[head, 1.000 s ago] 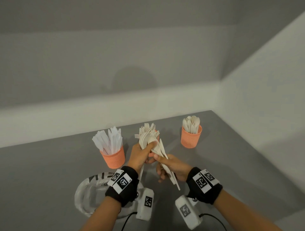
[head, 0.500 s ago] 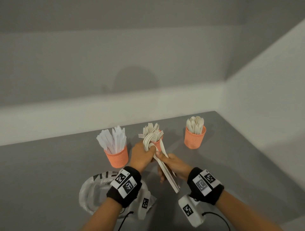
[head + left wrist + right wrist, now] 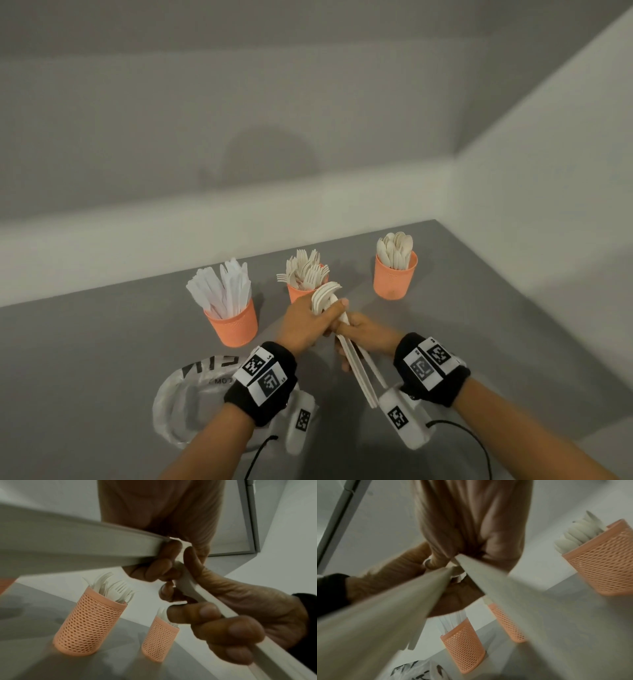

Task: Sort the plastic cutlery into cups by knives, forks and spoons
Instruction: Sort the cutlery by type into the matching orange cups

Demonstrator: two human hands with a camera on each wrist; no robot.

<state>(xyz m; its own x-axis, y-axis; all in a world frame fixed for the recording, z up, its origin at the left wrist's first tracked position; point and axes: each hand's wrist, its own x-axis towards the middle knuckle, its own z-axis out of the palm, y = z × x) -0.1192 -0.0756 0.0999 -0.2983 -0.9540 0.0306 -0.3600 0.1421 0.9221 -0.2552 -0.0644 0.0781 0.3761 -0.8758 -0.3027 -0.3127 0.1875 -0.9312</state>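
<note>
Three orange mesh cups stand in a row: knives cup [image 3: 233, 322] [image 3: 464, 647] left, forks cup [image 3: 301, 291] [image 3: 89, 626] [image 3: 510, 623] middle, spoons cup [image 3: 394, 277] [image 3: 159, 639] [image 3: 604, 563] right. Just in front of the forks cup my left hand [image 3: 329, 311] grips a bundle of white spoons [image 3: 325, 294] near the bowls. My right hand [image 3: 346, 339] curls round the same bundle's handles [image 3: 359, 373] [image 3: 68, 550] [image 3: 385, 615], which slant down toward me. In the left wrist view the right hand's fingers [image 3: 231, 628] wrap the handles. How many pieces the bundle holds is hidden.
A crumpled clear plastic bag [image 3: 191, 404] [image 3: 419, 669] with black lettering lies on the grey table [image 3: 102, 342] under my left wrist. White walls close the table at the back and on the right.
The bundle has come slightly right and nearer, off the forks cup. Its handles have drawn into a tighter stack in my right hand. Both hands keep their hold.
</note>
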